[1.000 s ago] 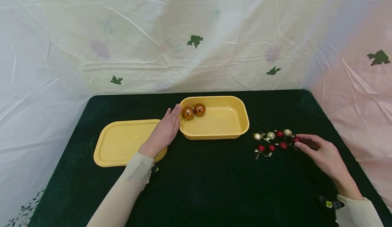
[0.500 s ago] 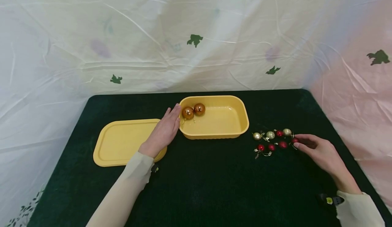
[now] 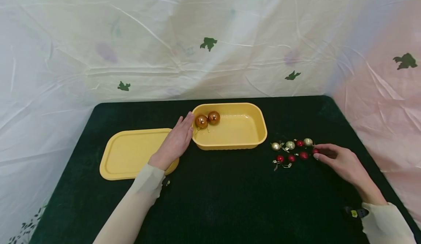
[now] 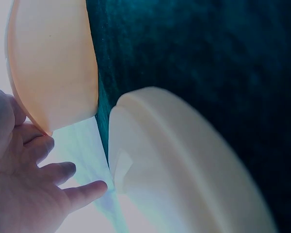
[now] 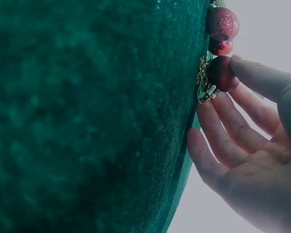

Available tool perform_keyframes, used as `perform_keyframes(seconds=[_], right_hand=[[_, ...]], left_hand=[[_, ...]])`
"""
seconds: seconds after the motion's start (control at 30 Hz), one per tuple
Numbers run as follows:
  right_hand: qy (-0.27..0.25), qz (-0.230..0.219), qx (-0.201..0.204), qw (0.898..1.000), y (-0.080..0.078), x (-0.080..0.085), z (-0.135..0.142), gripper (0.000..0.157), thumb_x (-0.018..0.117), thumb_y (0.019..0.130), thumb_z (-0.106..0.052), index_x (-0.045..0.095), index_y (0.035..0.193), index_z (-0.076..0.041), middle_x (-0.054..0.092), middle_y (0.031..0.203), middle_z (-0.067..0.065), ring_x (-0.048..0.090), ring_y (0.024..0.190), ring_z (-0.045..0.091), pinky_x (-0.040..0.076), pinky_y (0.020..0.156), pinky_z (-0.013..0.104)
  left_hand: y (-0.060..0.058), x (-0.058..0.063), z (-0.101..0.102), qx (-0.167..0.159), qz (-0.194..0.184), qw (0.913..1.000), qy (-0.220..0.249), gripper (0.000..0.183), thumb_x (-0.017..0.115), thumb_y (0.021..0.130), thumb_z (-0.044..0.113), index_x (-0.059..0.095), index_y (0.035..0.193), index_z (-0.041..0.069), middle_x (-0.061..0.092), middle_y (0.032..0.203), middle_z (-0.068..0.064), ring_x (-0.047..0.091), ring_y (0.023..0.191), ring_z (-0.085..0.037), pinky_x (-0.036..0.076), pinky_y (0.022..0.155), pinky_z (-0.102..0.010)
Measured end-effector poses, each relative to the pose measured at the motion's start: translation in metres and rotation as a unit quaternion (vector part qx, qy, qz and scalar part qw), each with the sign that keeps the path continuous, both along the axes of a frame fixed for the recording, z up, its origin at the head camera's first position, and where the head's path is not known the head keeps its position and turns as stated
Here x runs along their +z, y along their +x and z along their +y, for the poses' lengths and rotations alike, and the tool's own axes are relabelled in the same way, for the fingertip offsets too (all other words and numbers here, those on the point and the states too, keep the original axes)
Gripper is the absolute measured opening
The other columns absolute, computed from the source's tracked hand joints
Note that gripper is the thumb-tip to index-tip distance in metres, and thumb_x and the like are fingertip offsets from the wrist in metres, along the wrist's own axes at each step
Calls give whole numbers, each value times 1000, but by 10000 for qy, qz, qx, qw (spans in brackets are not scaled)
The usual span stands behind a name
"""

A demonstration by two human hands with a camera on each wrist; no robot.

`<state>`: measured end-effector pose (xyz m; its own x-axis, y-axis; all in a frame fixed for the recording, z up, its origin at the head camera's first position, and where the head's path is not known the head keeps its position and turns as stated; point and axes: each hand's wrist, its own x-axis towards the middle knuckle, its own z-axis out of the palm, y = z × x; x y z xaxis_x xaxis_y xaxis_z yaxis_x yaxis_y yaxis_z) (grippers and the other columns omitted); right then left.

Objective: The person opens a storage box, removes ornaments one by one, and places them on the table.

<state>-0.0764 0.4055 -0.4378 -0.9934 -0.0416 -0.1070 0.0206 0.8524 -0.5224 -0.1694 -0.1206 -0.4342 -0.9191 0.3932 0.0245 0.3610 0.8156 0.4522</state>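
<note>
My left hand (image 3: 175, 140) rests with straight fingers against the left end of a yellow plastic box (image 3: 240, 144). In the left wrist view, its fingertips lie at the rim of that box (image 4: 58, 63). Two shiny copper-coloured baubles (image 3: 201, 121) sit inside, at the left. On the right, my right hand (image 3: 342, 165) pinches a small red bauble (image 5: 220, 74) between thumb and fingers, low at the tablecloth. This bauble is at the right end of two rows of small ornaments: gold ones (image 3: 290, 145) and red ones (image 3: 303, 156), with gold hanging loops.
A yellow lid (image 3: 131, 154) lies flat at the left, partly under my left forearm and hand. The table has a dark green cloth (image 3: 223, 196). A pale curtain (image 3: 158, 46) with green leaf prints hangs behind and at both sides.
My right hand and the red bauble have shifted very slightly left, closer to the other ornaments. The left hand and the box stay in place.
</note>
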Motion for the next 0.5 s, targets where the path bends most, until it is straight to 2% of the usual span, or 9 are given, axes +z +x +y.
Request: perform_keyframes(seconds=[0.2,0.5], right_hand=[[-11,-21,114,9999,-2,1,0,45,63,105,-35,63,136,-2,65,126,28,65,109,43,51,76,32],[-9,-161,77,9998,-4,0,0,47,63,105,-37,63,135,-1,63,127,30,65,109,43,51,75,33]], left_hand=[[0,0,-1,7,-35,10000,-5,58,34,115,27,13,166,10,13,173,-7,17,158,-27,15,128,-46],[0,-1,-2,9,-40,10000,26,58,33,115,27,14,166,10,13,173,-7,17,158,-27,16,127,-47]])
